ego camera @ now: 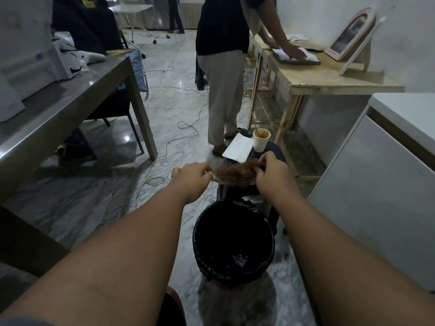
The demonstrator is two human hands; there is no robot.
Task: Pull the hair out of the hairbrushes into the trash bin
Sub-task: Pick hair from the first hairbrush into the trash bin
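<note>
- my right hand (270, 171) is pinched shut on the brown hair (237, 170), fingers curled into the clump at its 3 o'clock end.
- my left hand (191, 174) is closed around the 9 o'clock end of the hairbrush (231, 178), holding it level with the bristles facing up.
- the hair sits matted over the bristles, covering most of the brush head between my two hands; pale bristle tips show through along the near edge.
- the brush is held in the air, just past the far rim of the trash bin (233, 275).
- the bin stands on the floor at 6 o'clock from the brush, between my forearms, lined with a black bag; a bit of crumpled plastic shows at the bottom.
- at 12 o'clock from my hands is a dark stool (274, 149) carrying a white paper (237, 147) and a paper cup (260, 141) with a stick standing in it.
- at 1 o'clock, farther off, another person stands at a wooden counter (329, 78) with both hands on papers.
- at 10 o'clock a grey counter (70, 100) runs along the left side.
- cables trail over the marble floor (171, 95).
</note>
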